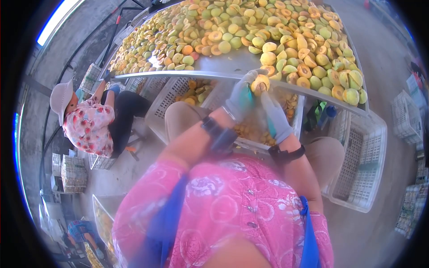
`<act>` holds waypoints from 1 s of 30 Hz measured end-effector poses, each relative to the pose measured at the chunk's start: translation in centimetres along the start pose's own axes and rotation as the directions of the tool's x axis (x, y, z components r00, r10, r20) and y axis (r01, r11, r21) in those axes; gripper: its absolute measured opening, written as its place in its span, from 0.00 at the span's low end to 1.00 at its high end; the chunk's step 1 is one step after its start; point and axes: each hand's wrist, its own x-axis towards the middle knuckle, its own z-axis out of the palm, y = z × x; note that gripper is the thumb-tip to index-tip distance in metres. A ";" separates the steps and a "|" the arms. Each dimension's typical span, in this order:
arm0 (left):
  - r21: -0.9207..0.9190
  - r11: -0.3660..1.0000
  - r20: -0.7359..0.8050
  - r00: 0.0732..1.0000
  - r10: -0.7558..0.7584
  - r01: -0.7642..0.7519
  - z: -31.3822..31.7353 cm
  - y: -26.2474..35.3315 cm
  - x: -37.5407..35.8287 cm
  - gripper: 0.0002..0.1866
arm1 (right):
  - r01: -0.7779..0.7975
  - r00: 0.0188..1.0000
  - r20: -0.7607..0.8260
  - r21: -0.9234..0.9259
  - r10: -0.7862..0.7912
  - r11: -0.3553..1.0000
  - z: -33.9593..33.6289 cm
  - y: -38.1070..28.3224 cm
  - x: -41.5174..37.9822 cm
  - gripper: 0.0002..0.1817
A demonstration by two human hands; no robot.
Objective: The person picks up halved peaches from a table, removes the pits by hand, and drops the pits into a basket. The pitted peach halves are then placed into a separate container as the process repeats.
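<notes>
My left hand [242,96], in a grey and green glove, is closed on a yellow-orange fruit [260,85] just in front of the metal table's edge [178,73]. Close against the fruit's lower right side is my right hand [276,117], also gloved, with its fingers pressed together at the fruit; whether it holds a tool or a piece is hidden. Beyond both hands lies a large heap of halved and whole fruits [214,27] on the table. Below the hands, a white crate [254,145] between my knees holds fruit pieces.
An empty white crate [364,165] stands at the right. Another crate [165,100] with fruit is left of my hands. A co-worker in a hat and floral top [89,127] sits at the left. Crates are stacked at the far right [406,116].
</notes>
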 end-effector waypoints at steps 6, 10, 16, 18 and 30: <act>0.264 0.963 -0.031 0.997 0.064 -0.053 1.2 0.1 0.1 0.19 | 0.017 1.000 -0.013 0.079 -0.016 0.997 -0.3 0.8 0.2 0.20; 0.218 0.975 -0.032 0.998 0.045 -0.037 1.5 0.5 0.5 0.21 | 0.083 0.995 0.067 -0.051 -0.079 0.995 -0.1 -0.3 -0.6 0.20; 0.422 0.906 -0.056 0.997 0.056 -0.027 2.5 1.7 0.1 0.27 | 0.132 0.985 0.130 -0.178 -0.110 0.975 0.5 -1.4 -1.6 0.19; 0.594 0.802 -0.068 0.989 0.128 -0.063 2.4 1.7 0.0 0.28 | 0.043 0.985 0.167 -0.016 -0.040 0.999 0.6 -1.5 -1.8 0.25; 0.547 0.837 0.158 0.979 -0.129 0.022 0.1 2.8 -1.5 0.33 | -0.577 0.798 0.478 0.424 0.368 0.698 1.1 -0.5 -2.4 0.17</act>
